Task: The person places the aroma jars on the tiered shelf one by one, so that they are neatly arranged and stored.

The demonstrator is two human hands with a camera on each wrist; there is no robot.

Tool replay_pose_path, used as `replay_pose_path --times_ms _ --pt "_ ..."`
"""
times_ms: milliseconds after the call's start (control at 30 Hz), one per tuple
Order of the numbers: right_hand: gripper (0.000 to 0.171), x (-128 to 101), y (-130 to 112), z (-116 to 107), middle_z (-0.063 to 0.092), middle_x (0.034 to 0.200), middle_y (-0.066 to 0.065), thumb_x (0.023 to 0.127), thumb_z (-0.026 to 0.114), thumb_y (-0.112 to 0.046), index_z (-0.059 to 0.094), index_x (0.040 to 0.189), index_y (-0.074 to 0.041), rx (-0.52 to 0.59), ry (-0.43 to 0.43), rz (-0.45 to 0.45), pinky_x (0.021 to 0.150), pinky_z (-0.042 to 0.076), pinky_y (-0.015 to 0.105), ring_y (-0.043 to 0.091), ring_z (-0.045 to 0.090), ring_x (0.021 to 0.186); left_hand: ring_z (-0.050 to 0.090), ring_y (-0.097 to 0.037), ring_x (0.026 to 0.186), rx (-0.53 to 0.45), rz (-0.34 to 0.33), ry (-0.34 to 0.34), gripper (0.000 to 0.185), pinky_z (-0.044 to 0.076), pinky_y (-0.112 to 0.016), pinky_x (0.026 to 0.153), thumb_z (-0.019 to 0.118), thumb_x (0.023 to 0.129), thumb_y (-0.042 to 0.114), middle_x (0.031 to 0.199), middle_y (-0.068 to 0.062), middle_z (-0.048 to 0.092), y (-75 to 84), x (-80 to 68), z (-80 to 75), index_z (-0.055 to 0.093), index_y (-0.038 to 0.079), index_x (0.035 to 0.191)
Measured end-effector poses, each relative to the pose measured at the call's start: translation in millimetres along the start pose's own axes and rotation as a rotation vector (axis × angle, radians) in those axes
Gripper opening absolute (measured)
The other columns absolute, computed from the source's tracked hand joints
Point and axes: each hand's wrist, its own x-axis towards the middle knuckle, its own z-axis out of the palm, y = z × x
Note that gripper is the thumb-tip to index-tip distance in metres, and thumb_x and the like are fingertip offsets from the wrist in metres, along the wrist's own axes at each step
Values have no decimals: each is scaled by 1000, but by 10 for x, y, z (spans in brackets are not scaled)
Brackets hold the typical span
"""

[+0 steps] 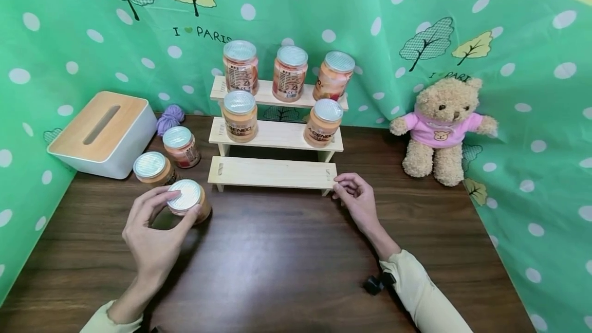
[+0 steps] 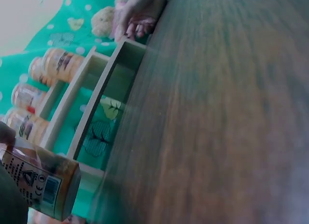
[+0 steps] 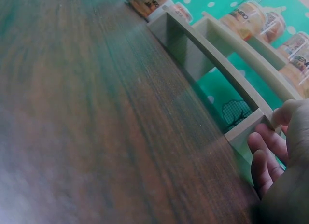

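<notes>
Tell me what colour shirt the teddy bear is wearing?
The teddy bear wears a pink shirt with a small bear face on the chest; the head view shows it best.

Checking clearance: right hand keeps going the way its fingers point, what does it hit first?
The right hand points up-left at the right end of the rack's bottom shelf, so it would meet that shelf end first. The right wrist view shows the fingers already at the corner; actual contact is unclear.

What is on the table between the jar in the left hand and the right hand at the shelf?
Only bare dark table lies between the jar held by the left hand and the right hand, as the head view shows.
</notes>
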Motion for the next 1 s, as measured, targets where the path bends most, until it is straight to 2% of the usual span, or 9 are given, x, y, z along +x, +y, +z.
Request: replay_pose_path --times_ms 133,200,267,400,500,667,1000 --pt "19 -15 5 7 77 84 2 100 73 10 66 115 18 5 9 6 49 49 18 11 72 68 68 -8 111 -12 52 -59 40 55 -14 98 92 66 -15 113 -24 73 245 13 92 79 -14 103" --pt "19 -17 17 4 77 85 3 100 73 9 66 115 18 6 9 6 49 49 18 11 72 68 68 -6 112 -10 76 -88 39 53 -14 97 93 65 -12 112 -28 73 260 19 124 80 -12 102" --pt "19 -15 24 1 77 85 3 100 73 10 66 115 18 10 10 3 49 49 18 11 72 68 68 -7 113 -19 91 -115 41 53 -14 99 95 63 -10 112 -30 73 204 19 157 81 -10 102" --pt "19 -5 20 2 77 85 0 99 73 11 66 115 19 16 12 -5 49 49 17 10 71 68 68 -8 113 -45 82 -181 45 55 -13 98 98 63 -9 116 -24 75 94 11 233 83 -4 104" --pt "19 -3 7 9 77 85 -3 99 72 12 65 115 20 20 15 -9 49 49 16 9 71 67 68 -10 114 -50 74 -234 45 56 -14 99 100 66 -4 119 -18 76 73 10 300 85 2 107" --pt "20 2 17 15 77 86 -5 99 72 13 65 115 21 30 16 -12 48 49 16 9 72 67 69 -11 117 -47 68 -302 44 54 -17 102 102 69 4 122 -11 78 112 15 439 86 7 110" --pt "18 15 26 9 76 84 -3 98 74 13 67 113 20 32 23 -18 46 48 17 10 71 67 70 -18 117 -108 73 -366 45 56 -20 103 104 70 10 124 -6 78 243 52 789 86 10 111"
